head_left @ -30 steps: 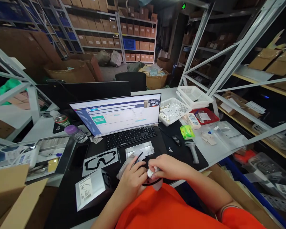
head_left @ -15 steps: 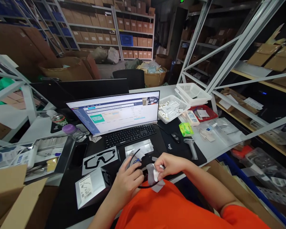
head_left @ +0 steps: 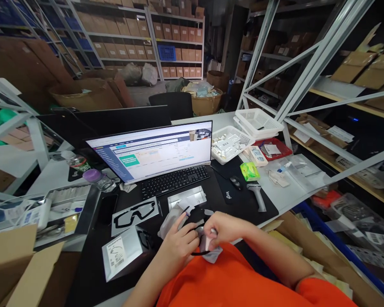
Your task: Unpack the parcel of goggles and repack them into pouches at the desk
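My left hand (head_left: 181,241) curls its fingers over what look like black-framed glasses (head_left: 200,253), mostly hidden by both hands; a thin dark curved part shows below the fingers. Beside it, my right hand (head_left: 225,230) is closed in a pinch on white wrapping (head_left: 213,254), which hangs down against the orange shirt. A crumpled translucent bag (head_left: 169,221) lies by the left fingers. Just beyond the hands is an open silver box tray (head_left: 195,196). To the left lie a flat box sleeve printed with glasses (head_left: 136,215) and a silver carton with a label (head_left: 121,253).
A monitor (head_left: 153,153) and keyboard (head_left: 176,181) stand ahead. On the right are a mouse (head_left: 235,182), a barcode scanner (head_left: 257,197), a green packet (head_left: 249,171) and white baskets (head_left: 232,145). An open cardboard box (head_left: 35,273) is at lower left.
My right hand has moved slightly down and left, closer to the left hand, and is closed more tightly. The white wrapping is more bunched and covered by the fingers.
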Demonstrator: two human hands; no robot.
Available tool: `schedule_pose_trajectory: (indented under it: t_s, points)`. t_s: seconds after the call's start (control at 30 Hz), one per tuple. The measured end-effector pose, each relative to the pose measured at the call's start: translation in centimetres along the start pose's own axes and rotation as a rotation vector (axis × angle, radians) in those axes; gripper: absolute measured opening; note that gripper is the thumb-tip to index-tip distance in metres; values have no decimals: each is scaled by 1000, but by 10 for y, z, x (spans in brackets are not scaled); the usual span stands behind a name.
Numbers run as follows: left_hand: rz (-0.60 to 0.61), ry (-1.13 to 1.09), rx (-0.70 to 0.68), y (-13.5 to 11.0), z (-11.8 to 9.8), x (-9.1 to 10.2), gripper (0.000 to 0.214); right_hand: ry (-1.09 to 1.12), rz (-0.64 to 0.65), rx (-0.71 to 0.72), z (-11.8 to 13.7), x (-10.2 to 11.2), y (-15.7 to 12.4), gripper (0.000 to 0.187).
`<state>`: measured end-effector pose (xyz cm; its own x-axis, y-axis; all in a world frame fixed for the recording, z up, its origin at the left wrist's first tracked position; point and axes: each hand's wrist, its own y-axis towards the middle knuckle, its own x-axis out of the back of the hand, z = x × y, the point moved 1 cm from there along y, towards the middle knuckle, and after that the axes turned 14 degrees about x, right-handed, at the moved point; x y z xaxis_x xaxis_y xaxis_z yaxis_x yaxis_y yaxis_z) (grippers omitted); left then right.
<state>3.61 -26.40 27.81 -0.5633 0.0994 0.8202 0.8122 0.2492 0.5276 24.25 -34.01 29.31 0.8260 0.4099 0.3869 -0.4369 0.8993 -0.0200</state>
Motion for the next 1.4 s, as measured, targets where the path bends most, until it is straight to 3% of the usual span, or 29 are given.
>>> schedule_pose_trajectory:
  t_s: [0.1,0.27,0.37,0.43,0.57,0.63,0.73,1.0,1.1,1.23,1.4]
  points:
    - [-16,-19,52,3,2,10,15,249,-95,21,-18,27,-12,61]
    - [-103,-204,252,2,8,20,8,264,-675,26,-29,70,-51,70]
    - [-194,-275,347,-8,16,15,8,385,-1004,92,-30,74,-74,72]
    - [-255,-418,466,-18,24,8,10,535,-1089,134,-30,66,-82,71]
    - [-304,-1041,751,-31,39,-15,35,725,-1049,82,-30,37,-81,68]
    - [-284,-1283,771,-29,39,-25,43,784,-1004,53,-28,25,-75,65]
    - [-235,-1428,759,-18,29,-33,52,851,-891,79,-22,14,-58,62]
    - [-107,-1532,762,-6,5,-37,45,984,-386,4,-2,-12,12,66]
    - [-108,-1487,802,-8,3,-37,47,983,-371,-18,2,-25,29,66]
    - [-92,-1317,893,-9,2,-35,69,917,-398,-19,-2,-38,36,71]
    - [-63,-1271,865,-14,8,-41,51,867,-301,-72,-19,-43,19,68]
